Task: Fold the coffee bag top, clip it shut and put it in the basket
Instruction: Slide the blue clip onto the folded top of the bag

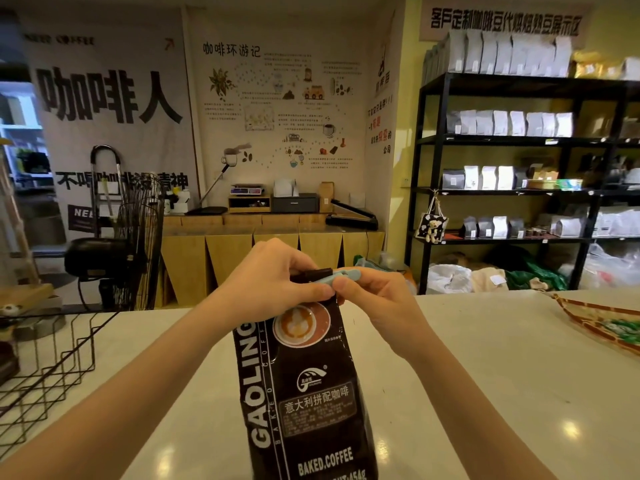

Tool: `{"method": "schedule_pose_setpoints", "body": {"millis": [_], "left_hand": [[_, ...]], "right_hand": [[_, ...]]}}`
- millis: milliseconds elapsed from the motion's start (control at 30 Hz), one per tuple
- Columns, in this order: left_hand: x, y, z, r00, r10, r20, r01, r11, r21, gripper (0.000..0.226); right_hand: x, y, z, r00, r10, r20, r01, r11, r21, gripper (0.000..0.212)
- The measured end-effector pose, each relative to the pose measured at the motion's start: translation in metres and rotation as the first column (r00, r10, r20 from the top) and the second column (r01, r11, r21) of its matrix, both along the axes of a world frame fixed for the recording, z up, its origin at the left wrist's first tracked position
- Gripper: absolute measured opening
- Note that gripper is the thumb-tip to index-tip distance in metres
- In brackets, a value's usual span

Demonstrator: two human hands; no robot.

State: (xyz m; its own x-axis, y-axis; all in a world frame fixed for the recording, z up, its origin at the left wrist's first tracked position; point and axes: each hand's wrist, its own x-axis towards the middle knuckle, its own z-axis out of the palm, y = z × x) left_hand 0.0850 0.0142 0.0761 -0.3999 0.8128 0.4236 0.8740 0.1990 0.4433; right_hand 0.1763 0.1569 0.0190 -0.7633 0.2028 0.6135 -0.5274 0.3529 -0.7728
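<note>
A black coffee bag [301, 386] stands upright on the white counter [467, 358], its top folded over. A pale blue clip [346, 276] sits across the folded top. My left hand [270, 282] pinches the folded top and the clip's left end. My right hand [377, 299] grips the clip's right part from the other side. Whether the clip is clamped shut cannot be made out. The black wire basket [52, 362] stands at the counter's left edge, apart from the bag.
A patterned tray or wrapper [602, 323] lies at the counter's right edge. Beyond the counter are a black fan [135, 244], a wooden bench with a sealer and scale, and black shelves [519, 161] of coffee bags.
</note>
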Motion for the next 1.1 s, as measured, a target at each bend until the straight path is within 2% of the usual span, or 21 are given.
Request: {"method": "schedule_pose_setpoints", "body": {"millis": [233, 533, 633, 733, 800, 867, 967, 1000, 1100], "left_hand": [[0.002, -0.001, 0.001, 0.999, 0.004, 0.035, -0.005, 1.000, 0.027, 0.022], [-0.003, 0.003, -0.001, 1.000, 0.005, -0.024, -0.006, 1.000, -0.024, 0.028], [-0.002, 0.002, -0.002, 0.995, 0.019, -0.093, -0.025, 0.998, -0.065, 0.037], [-0.005, -0.007, -0.007, 0.990, 0.106, -0.091, -0.114, 0.990, -0.087, 0.063], [-0.012, -0.018, -0.016, 0.990, 0.142, -0.005, -0.143, 0.989, -0.038, 0.078], [-0.021, -0.031, -0.031, 0.976, 0.134, 0.170, -0.148, 0.986, 0.073, 0.086], [-0.024, -0.041, -0.059, 0.834, 0.057, 0.549, -0.147, 0.982, 0.122, 0.098], [-0.022, -0.041, -0.069, 0.769, 0.011, 0.640, -0.130, 0.982, 0.140, 0.090], [-0.015, -0.031, -0.088, 0.583, -0.126, 0.803, -0.209, 0.931, 0.299, 0.036]], "right_hand": [[0.000, -0.004, -0.002, 0.999, -0.010, -0.048, 0.008, 0.999, -0.049, 0.019], [-0.005, -0.002, -0.005, 0.997, -0.069, -0.023, 0.067, 0.996, -0.065, 0.021], [-0.004, -0.001, -0.003, 0.999, -0.028, 0.027, 0.031, 0.995, -0.090, 0.019], [0.000, 0.005, -0.001, 0.995, -0.013, 0.102, 0.026, 0.992, -0.126, 0.019], [0.000, 0.010, -0.002, 0.990, -0.003, 0.141, 0.030, 0.981, -0.191, 0.017], [-0.002, 0.013, -0.004, 0.986, -0.008, 0.167, 0.048, 0.970, -0.240, 0.014], [-0.006, 0.013, -0.006, 0.982, -0.027, 0.185, 0.076, 0.962, -0.264, 0.014], [-0.007, 0.012, -0.006, 0.981, -0.030, 0.190, 0.082, 0.958, -0.274, 0.014], [-0.009, 0.011, -0.005, 0.979, -0.019, 0.205, 0.087, 0.940, -0.331, 0.013]]}}
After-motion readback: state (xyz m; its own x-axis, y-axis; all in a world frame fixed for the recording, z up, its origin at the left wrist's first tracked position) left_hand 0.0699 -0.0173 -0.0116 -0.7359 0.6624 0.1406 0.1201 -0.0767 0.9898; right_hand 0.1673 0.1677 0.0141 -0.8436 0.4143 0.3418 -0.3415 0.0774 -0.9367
